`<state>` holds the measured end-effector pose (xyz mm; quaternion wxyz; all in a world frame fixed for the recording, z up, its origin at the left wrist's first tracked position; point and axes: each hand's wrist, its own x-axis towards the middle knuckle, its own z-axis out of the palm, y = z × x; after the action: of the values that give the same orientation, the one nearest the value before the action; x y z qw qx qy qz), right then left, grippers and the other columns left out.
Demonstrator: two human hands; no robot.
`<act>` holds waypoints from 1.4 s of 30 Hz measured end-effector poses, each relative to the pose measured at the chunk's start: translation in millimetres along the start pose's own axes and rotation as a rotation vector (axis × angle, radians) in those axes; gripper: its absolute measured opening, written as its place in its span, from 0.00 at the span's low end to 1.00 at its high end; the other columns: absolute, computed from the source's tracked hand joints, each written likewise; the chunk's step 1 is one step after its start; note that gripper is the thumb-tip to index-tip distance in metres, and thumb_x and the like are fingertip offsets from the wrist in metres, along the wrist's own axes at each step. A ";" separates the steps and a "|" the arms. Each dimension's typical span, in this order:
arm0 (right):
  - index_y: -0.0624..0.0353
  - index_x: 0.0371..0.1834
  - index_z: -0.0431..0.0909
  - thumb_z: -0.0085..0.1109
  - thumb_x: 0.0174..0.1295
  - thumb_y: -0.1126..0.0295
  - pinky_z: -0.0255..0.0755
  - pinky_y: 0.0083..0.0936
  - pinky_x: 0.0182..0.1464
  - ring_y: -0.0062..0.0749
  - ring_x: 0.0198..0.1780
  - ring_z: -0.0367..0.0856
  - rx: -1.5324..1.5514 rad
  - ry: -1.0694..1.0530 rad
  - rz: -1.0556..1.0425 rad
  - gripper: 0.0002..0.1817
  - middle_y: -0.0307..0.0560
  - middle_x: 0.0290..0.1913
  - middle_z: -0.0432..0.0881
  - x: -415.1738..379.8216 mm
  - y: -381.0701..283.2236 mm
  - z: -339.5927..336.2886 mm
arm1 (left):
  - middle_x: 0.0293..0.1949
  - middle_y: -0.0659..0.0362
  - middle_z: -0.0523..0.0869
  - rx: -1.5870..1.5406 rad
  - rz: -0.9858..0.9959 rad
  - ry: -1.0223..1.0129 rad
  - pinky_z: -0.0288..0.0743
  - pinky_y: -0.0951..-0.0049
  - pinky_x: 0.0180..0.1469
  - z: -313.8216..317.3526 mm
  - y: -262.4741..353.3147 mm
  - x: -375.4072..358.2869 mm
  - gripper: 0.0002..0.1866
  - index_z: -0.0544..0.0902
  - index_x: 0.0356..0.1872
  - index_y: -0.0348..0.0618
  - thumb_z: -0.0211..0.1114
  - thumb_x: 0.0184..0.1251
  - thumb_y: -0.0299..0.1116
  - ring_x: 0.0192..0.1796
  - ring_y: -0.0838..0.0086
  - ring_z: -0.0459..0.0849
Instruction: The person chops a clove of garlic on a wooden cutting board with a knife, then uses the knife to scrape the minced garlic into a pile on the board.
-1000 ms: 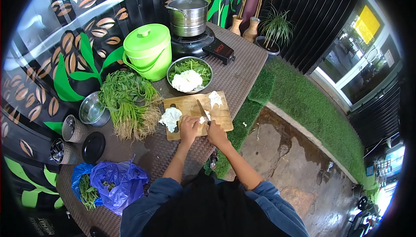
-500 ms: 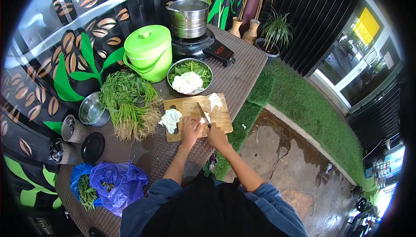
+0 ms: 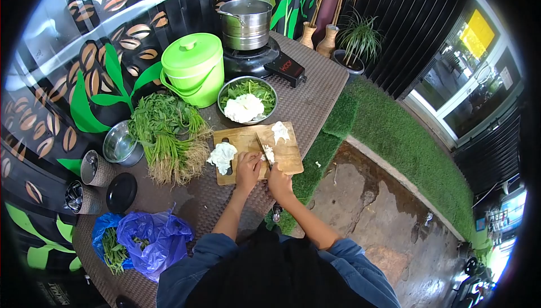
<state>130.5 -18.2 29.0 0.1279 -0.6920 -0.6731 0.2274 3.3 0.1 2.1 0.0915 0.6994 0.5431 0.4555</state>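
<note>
A knife (image 3: 262, 145) is in my right hand (image 3: 279, 183), which is closed round its handle; the blade points away from me over the wooden cutting board (image 3: 242, 136). My left hand (image 3: 248, 170) rests on the board just left of the blade, fingers bent together against a small white food piece that they partly hide. Small white cut bits (image 3: 269, 153) lie beside the blade. A larger ruffled white piece (image 3: 222, 156) sits at the board's left side, and a flat white piece (image 3: 280, 132) near its far right corner.
Beyond the board stands a metal bowl (image 3: 271, 113) of greens and white food. A lidded green bucket (image 3: 191, 74) and a pot (image 3: 245, 29) on a stove (image 3: 245, 60) are farther back. Rooted greens (image 3: 169, 139) lie left, near purple bags (image 3: 155, 240). The table edge is right.
My right hand has shifted slightly left and towards me with the knife. More of the white cut bits show to the right of the blade. My left hand stays nearly in place.
</note>
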 end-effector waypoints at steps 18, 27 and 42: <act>0.67 0.47 0.67 0.47 0.69 0.57 0.76 0.51 0.46 0.62 0.43 0.82 0.033 -0.076 -0.005 0.20 0.69 0.39 0.82 12.4 -5.1 -22.7 | 0.40 0.55 0.83 0.031 -0.028 0.018 0.71 0.63 0.52 0.0 3.8 1.2 0.12 0.86 0.43 0.38 0.67 0.56 0.25 0.48 0.59 0.75; 0.68 0.45 0.68 0.46 0.68 0.60 0.79 0.47 0.44 0.61 0.42 0.83 0.046 -0.037 -0.009 0.18 0.70 0.40 0.81 12.9 -11.2 -10.2 | 0.39 0.56 0.83 0.070 -0.001 0.030 0.71 0.64 0.52 -3.1 5.8 -0.9 0.12 0.86 0.42 0.38 0.67 0.56 0.25 0.48 0.60 0.75; 0.68 0.46 0.67 0.46 0.67 0.64 0.80 0.46 0.41 0.59 0.39 0.85 -0.020 -0.017 -0.050 0.16 0.68 0.35 0.83 15.0 -3.2 -11.2 | 0.40 0.56 0.83 0.040 -0.028 0.029 0.70 0.63 0.54 -0.3 5.4 0.7 0.12 0.86 0.43 0.38 0.67 0.57 0.26 0.49 0.60 0.75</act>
<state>133.0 -1.8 38.2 0.1208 -0.6743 -0.6934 0.2235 6.7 -1.5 6.0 0.0759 0.6868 0.5629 0.4534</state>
